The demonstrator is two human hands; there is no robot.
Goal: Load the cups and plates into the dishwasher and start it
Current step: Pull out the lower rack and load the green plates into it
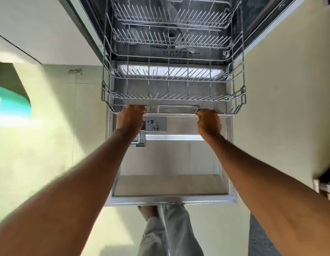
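Left hand and right hand grip the front rail of the wire rack above the open dishwasher door.

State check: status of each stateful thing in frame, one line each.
Stainless steel dishwasher door: open, lying flat.
Grey wire rack: pulled out over the door, empty.
Second wire rack behind: in the tub, empty.
Left hand: grips the grey rack's front rim.
Right hand: grips the same rim.
Round grey dispenser cap: seated.

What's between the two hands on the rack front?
Head view: a flat grey handle panel on the rack front, between left hand and right hand.
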